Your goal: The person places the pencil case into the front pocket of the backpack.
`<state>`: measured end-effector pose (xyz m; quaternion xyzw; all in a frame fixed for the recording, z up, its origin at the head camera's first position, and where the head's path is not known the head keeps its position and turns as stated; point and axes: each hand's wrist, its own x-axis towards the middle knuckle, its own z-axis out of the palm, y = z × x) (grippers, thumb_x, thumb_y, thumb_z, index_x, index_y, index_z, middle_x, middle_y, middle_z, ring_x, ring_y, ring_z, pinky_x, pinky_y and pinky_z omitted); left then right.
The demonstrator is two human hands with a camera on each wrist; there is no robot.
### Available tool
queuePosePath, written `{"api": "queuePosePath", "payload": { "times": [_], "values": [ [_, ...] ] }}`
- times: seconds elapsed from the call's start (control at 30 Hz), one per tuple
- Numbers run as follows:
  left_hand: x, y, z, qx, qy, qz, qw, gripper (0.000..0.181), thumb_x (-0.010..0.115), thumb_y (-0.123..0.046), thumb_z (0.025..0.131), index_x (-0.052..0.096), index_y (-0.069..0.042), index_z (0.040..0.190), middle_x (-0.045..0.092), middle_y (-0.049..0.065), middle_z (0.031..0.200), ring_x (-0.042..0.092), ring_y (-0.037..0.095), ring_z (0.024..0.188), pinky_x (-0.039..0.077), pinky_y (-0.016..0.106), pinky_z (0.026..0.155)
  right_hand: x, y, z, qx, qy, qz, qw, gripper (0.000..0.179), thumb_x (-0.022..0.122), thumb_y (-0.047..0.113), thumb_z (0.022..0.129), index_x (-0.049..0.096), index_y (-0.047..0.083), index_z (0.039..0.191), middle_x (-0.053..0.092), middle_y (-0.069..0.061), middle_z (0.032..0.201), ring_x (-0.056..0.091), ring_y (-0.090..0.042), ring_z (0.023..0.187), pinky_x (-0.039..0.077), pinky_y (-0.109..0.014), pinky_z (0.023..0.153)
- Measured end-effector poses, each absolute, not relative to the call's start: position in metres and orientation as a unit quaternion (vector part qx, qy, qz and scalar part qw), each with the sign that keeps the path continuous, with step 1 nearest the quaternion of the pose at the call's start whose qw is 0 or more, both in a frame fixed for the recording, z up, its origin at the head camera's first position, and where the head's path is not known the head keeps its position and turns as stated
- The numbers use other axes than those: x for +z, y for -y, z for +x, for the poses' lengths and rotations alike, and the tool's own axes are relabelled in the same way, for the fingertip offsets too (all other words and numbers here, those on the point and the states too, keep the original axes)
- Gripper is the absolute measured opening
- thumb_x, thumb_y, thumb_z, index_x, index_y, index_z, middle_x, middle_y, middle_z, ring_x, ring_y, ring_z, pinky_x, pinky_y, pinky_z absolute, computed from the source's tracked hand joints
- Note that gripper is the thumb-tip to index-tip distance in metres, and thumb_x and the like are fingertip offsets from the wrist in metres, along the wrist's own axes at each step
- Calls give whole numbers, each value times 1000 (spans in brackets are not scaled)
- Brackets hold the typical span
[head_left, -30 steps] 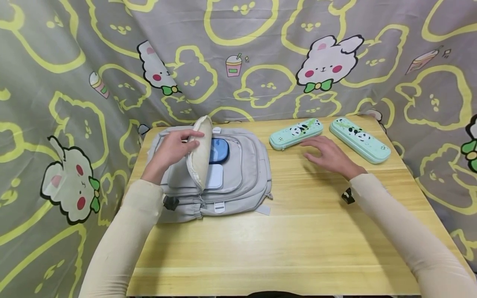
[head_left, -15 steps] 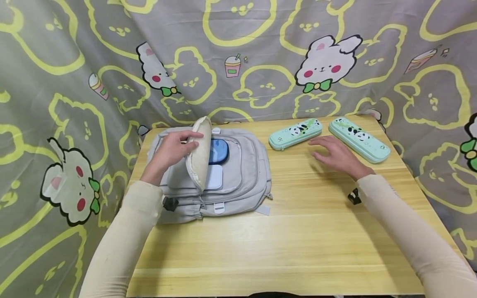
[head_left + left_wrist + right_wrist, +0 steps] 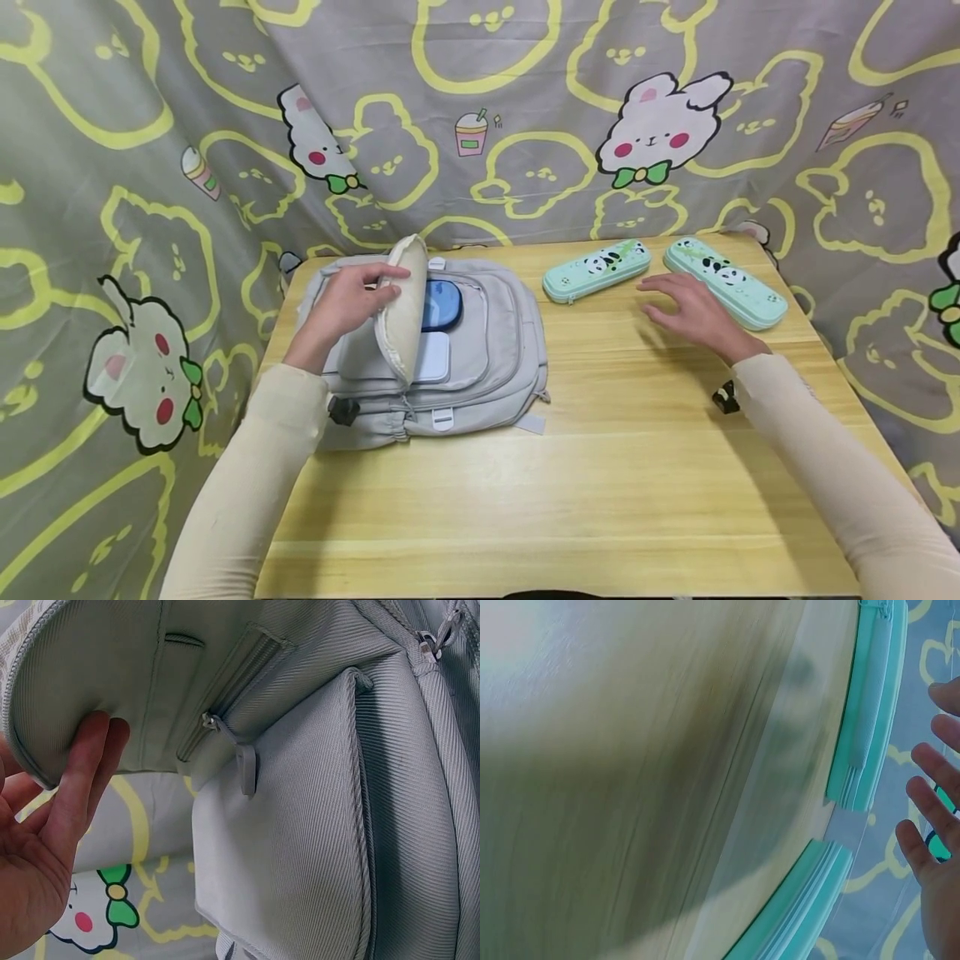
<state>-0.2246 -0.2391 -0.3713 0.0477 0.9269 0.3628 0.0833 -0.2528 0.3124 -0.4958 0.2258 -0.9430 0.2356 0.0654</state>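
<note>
A grey backpack [image 3: 502,333] lies flat on the table at left. Its front pocket flap [image 3: 402,317] stands raised, with the cream lining facing right. My left hand [image 3: 345,304] pinches the flap's edge; in the left wrist view its fingers [image 3: 86,769] lie on the grey side. In the pocket sit a dark blue rounded case [image 3: 444,305] and a white flat box [image 3: 432,357], both partly hidden by the flap. My right hand [image 3: 693,312], fingers spread and holding nothing, hovers by the right mint pencil case [image 3: 757,307]. The left pencil case [image 3: 596,271] has pandas on its lid.
The wooden table [image 3: 525,508] extends toward me. A patterned grey curtain [image 3: 525,150] hangs close behind and on both sides. In the left wrist view a zipper pull [image 3: 246,769] dangles from the backpack. A grey strap end [image 3: 531,424] pokes out at its lower right.
My right hand has drawn back to the right, away from the left pencil case and over the near edge of the right one. The left hand and the flap have stayed put.
</note>
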Motion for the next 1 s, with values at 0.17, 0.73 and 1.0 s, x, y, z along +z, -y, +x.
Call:
{"api": "queuePosePath", "payload": {
  "times": [0.17, 0.73, 1.0],
  "values": [
    [-372, 239, -225, 366, -926, 47, 85, 36, 65, -18, 109, 73, -16, 144, 59, 13, 160, 59, 34, 137, 51, 52, 105, -495, -323, -249, 239, 946, 209, 69, 41, 80, 15, 98, 72, 3, 136, 67, -27, 144, 53, -51, 140, 33, -70, 121],
    [-372, 239, -223, 357, -929, 40, 91, 36, 64, -20, 110, 72, -17, 145, 61, 13, 157, 64, 30, 110, 52, 43, 91, -498, -370, -245, 228, 956, 174, 63, 44, 78, 15, 99, 69, -3, 138, 57, -32, 151, 46, -56, 141, 29, -73, 121],
    [-371, 239, -224, 358, -928, 47, 91, 36, 65, -20, 109, 73, -17, 144, 64, 13, 151, 57, 22, 79, 50, 36, 76, -503, -393, -244, 227, 961, 140, 65, 48, 78, 19, 99, 67, 0, 142, 52, -32, 156, 43, -59, 143, 30, -75, 116]
  ]
}}
